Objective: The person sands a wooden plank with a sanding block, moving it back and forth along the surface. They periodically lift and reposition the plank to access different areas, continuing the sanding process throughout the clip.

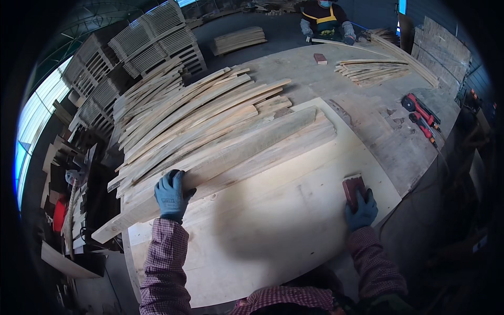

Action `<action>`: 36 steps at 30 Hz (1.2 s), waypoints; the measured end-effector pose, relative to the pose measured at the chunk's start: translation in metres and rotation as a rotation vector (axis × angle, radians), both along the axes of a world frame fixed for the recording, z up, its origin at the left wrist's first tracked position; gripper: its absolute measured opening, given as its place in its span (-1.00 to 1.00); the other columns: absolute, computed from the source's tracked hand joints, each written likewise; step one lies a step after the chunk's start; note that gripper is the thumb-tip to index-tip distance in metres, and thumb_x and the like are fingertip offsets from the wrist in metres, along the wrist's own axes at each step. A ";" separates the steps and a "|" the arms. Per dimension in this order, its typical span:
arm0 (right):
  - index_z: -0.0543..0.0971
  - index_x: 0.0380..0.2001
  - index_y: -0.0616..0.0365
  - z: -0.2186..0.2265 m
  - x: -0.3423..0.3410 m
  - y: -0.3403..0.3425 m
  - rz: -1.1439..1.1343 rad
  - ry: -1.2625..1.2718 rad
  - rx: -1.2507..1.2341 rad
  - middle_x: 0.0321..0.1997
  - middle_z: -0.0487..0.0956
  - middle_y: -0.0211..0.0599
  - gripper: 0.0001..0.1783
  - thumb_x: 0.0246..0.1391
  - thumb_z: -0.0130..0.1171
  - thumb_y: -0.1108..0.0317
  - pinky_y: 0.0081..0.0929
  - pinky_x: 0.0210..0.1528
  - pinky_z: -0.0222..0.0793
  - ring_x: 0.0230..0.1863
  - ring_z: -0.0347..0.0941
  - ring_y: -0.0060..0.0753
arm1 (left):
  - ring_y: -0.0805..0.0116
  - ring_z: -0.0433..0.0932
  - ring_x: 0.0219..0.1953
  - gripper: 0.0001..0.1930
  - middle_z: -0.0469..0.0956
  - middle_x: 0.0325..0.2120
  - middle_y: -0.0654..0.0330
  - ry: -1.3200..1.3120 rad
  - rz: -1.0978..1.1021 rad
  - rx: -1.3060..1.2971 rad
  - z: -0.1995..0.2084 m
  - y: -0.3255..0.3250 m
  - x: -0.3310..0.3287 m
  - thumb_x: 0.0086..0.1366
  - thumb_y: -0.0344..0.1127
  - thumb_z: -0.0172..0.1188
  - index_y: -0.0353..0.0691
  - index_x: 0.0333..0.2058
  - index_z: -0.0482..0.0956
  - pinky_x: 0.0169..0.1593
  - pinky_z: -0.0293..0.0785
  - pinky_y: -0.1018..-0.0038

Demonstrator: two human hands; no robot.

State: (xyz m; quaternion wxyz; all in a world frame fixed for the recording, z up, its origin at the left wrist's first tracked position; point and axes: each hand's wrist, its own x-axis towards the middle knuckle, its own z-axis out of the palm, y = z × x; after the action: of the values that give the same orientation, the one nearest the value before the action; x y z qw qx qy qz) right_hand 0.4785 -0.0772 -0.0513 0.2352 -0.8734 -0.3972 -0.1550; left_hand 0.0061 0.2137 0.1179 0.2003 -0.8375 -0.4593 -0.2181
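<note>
My left hand, in a blue-grey work glove, grips a long pale wooden plank toward its near left end, fingers over the far edge and thumb to the right. This plank leans against or overlaps another wide plank on a light plywood sheet. In my gloved right hand is a dark red sanding block, held at the right side of the sheet, apart from the planks. Whether the block touches the sheet I cannot tell.
Beyond the planks lies a row of rough boards. Red power tools rest at the table's right edge. Another reddish block and a pile of thin slats lie farther back. Across the table a person handles a strip.
</note>
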 end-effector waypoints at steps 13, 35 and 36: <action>0.48 0.27 -0.22 0.005 -0.002 0.001 0.028 0.011 0.004 0.34 0.33 0.25 -0.23 -0.09 0.35 0.03 0.07 0.22 0.29 0.25 0.34 0.28 | 0.15 0.49 -0.13 -0.25 0.48 -0.15 0.28 0.249 0.066 -0.106 -0.050 0.056 0.026 0.02 -0.29 0.41 0.37 0.24 0.43 -0.17 0.51 0.17; 0.52 0.22 -0.14 0.010 -0.003 0.001 0.039 0.006 0.030 0.32 0.34 0.23 -0.27 -0.12 0.39 0.08 0.08 0.21 0.28 0.24 0.34 0.25 | 0.05 0.42 0.19 -0.22 0.43 0.24 0.17 0.211 -0.193 -0.224 -0.069 0.075 0.054 0.21 0.20 0.24 -0.01 0.33 0.33 0.23 0.38 0.16; 0.52 0.22 -0.15 0.013 -0.005 0.002 0.034 0.000 0.031 0.33 0.33 0.22 -0.27 -0.11 0.38 0.07 0.08 0.22 0.27 0.25 0.33 0.25 | 0.06 0.43 0.18 -0.22 0.44 0.22 0.17 0.200 -0.186 -0.199 -0.071 0.075 0.056 0.20 0.20 0.25 -0.02 0.32 0.33 0.21 0.40 0.16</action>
State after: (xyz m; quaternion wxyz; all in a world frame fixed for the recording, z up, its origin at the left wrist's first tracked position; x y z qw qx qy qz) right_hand 0.4738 -0.0750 -0.0379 0.2514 -0.8628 -0.4096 -0.1570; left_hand 0.0620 0.2887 0.0466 0.1400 -0.9095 -0.3772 -0.1048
